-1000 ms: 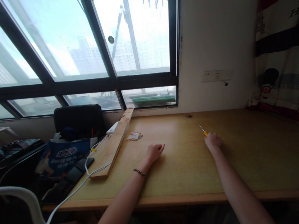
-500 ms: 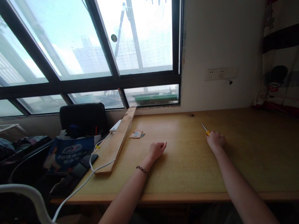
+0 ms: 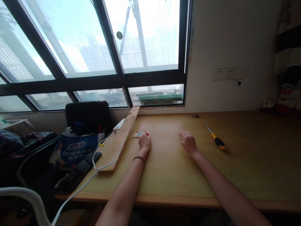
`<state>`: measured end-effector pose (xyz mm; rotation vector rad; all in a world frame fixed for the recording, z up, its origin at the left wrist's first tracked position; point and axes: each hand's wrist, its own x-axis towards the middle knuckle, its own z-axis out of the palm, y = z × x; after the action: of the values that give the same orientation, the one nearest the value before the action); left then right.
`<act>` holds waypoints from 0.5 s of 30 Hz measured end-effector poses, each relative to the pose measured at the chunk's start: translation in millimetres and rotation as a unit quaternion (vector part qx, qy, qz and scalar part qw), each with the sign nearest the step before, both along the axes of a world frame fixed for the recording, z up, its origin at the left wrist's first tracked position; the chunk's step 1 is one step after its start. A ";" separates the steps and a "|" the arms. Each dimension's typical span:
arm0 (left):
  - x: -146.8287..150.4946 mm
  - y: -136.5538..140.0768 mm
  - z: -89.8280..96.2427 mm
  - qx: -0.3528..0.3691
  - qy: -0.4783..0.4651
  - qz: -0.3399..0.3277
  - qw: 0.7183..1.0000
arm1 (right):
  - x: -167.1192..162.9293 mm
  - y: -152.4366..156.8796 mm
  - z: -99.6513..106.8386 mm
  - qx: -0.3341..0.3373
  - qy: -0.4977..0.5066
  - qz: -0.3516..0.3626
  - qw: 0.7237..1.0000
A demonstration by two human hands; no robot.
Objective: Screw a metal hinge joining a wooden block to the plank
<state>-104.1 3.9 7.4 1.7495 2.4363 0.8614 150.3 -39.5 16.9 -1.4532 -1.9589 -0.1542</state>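
Note:
My left hand is at the right edge of a small wooden piece with a metal plate that looks like a hinge on it. Its fingers are curled together, and what they hold, if anything, is hidden. The spot where small screws lay is covered by this hand. Over the middle of the table, my right hand has loosely bent fingers, with nothing visible in them. To its right lies a screwdriver with a yellow and black handle, its tip pointing away from me.
A long wooden board lies along the table's left side, with a white power strip and a white cable. Beyond the left edge are a black chair and a blue bag. Wall sockets sit above the wooden table.
My right hand has let go of the screwdriver, which now lies on the table, and moved left. My left hand has moved left to the wooden piece, where the screws lay. The view has shifted slightly.

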 end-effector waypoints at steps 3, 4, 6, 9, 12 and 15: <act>-8.3 5.8 -5.2 -0.003 -0.017 0.027 0.999 | -9.7 2.2 -14.8 -0.047 0.014 0.044 0.998; -9.9 6.8 -6.4 -0.002 -0.016 0.031 0.999 | -10.9 1.6 -18.6 -0.062 0.020 0.059 0.996; -12.0 8.1 -7.6 -0.003 -0.011 0.037 0.999 | -12.1 -0.3 -23.1 -0.081 0.034 0.076 0.993; -14.2 9.4 -7.4 -0.016 -0.009 0.040 0.999 | -12.9 -1.8 -23.6 -0.089 0.047 0.075 0.992; -15.7 10.8 -8.0 -0.031 -0.006 0.036 0.999 | -13.8 -0.8 -22.7 -0.096 0.047 0.078 0.991; -16.5 12.3 -9.9 -0.030 0.009 0.037 0.999 | -14.2 0.2 -23.4 -0.100 0.046 0.081 0.991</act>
<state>-120.6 16.2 -2.6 1.6635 2.5250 0.7735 136.0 -39.4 -6.5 -1.3899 -2.0531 0.1826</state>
